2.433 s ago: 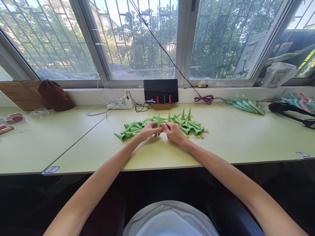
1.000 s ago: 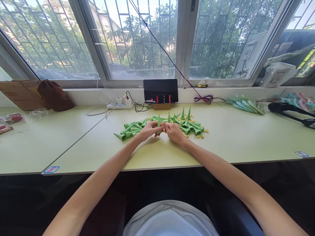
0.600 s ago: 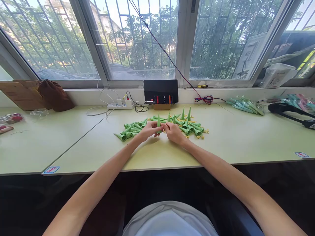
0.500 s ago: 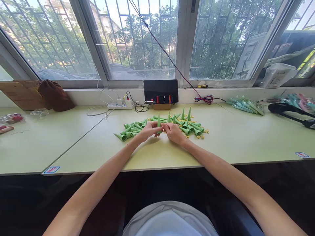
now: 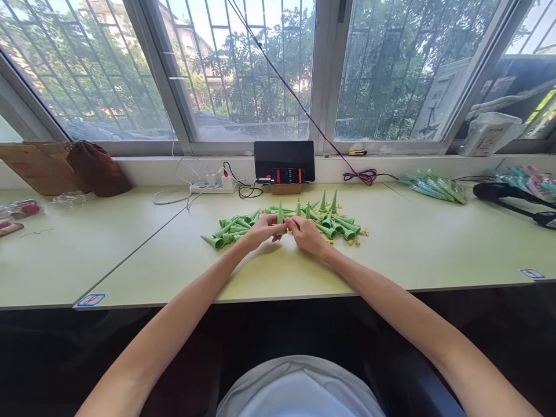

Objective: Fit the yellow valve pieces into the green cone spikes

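A heap of green plastic cones (image 5: 334, 223) lies on the pale green table (image 5: 182, 260), mixed with small yellow parts (image 5: 361, 233). Both my hands meet at the near edge of the heap. My left hand (image 5: 259, 231) is closed around the base of one upright green cone (image 5: 280, 213). My right hand (image 5: 306, 234) is closed in a pinch against that cone's base; what its fingers hold is hidden. Several other cones stand upright behind, and more lie on their sides to the left (image 5: 226, 228).
A dark tablet (image 5: 284, 157) and a phone on a wooden stand (image 5: 286, 176) lean at the windowsill. A white power strip (image 5: 212, 186) with cables lies left of them. A brown pouch (image 5: 96, 168), bagged green parts (image 5: 434, 185) and a black tool (image 5: 512, 196) sit along the back.
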A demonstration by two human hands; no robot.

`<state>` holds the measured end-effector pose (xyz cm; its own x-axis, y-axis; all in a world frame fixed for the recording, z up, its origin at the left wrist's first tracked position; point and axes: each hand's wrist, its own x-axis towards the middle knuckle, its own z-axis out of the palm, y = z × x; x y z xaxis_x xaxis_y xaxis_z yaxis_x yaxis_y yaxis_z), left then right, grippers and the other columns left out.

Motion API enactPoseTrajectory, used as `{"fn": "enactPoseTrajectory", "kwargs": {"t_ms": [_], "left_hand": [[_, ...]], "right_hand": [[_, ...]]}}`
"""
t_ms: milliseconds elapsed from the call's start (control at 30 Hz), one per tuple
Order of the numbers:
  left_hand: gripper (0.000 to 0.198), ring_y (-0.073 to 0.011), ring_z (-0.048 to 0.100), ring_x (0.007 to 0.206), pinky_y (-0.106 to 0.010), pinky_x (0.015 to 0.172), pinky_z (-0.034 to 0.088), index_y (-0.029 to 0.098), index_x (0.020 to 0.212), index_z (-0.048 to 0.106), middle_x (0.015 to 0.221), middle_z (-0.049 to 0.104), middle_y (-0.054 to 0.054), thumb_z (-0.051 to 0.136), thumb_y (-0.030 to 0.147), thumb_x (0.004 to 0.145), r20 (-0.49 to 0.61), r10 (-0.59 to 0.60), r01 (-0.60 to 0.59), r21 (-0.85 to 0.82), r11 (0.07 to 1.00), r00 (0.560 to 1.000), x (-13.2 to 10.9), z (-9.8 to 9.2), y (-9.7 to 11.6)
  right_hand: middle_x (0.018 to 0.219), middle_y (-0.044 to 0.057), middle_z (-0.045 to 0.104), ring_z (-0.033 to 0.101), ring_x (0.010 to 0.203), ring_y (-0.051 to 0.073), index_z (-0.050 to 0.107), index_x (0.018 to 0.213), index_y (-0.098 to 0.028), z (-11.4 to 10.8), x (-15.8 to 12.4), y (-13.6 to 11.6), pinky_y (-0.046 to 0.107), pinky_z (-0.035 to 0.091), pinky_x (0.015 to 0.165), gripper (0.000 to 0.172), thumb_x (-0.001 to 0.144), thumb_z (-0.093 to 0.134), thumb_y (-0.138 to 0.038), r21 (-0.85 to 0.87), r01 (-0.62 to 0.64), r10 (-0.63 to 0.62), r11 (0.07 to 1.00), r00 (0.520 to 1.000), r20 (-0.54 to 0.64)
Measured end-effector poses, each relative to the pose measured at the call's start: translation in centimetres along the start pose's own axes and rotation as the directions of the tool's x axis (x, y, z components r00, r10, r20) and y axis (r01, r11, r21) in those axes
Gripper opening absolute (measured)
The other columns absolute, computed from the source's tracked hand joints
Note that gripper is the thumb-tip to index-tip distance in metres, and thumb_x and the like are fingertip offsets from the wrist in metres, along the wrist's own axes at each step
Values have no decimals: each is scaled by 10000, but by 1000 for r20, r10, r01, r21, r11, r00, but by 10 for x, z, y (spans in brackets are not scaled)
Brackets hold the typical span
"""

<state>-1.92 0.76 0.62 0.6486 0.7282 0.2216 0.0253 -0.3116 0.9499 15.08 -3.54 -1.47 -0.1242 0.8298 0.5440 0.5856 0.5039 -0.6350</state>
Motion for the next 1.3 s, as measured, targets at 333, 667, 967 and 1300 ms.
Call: {"fn": "enactPoseTrajectory", "kwargs": {"t_ms": [333,667,967,1300], "left_hand": [[315,-75,504,510,-213,448,395,118,792,646,709,576,-17,730,422,799,32,17,-17,23,1000,999,-1,0,0],[343,-79,506,504,-213,436,380,115,824,660,701,565,-14,762,437,762,-53,-17,18,34,999,998,0,1,2],[341,-76,511,508,-210,437,368,117,819,663,710,576,-16,761,439,769,-48,-11,13,45,999,999,0,0,2],[350,-66,493,491,-209,440,389,121,799,659,710,589,-17,727,464,796,8,25,-25,82,996,1000,0,-1,-2]], "right_hand": [[610,1,561,479,589,132,532,628,-190,-1,1,1,250,337,619,517,1028,337,-454,43,6,-8,999,998,57],[624,-13,559,462,557,131,556,766,-193,0,1,3,249,325,576,317,993,433,-376,41,-16,16,999,1000,1],[603,-11,541,449,553,133,532,732,-196,-1,1,3,252,316,568,334,1005,410,-344,11,-31,31,999,999,18],[663,9,587,501,614,136,559,696,-192,-2,1,5,248,346,628,464,1033,343,-425,39,19,-21,999,998,65]]}}
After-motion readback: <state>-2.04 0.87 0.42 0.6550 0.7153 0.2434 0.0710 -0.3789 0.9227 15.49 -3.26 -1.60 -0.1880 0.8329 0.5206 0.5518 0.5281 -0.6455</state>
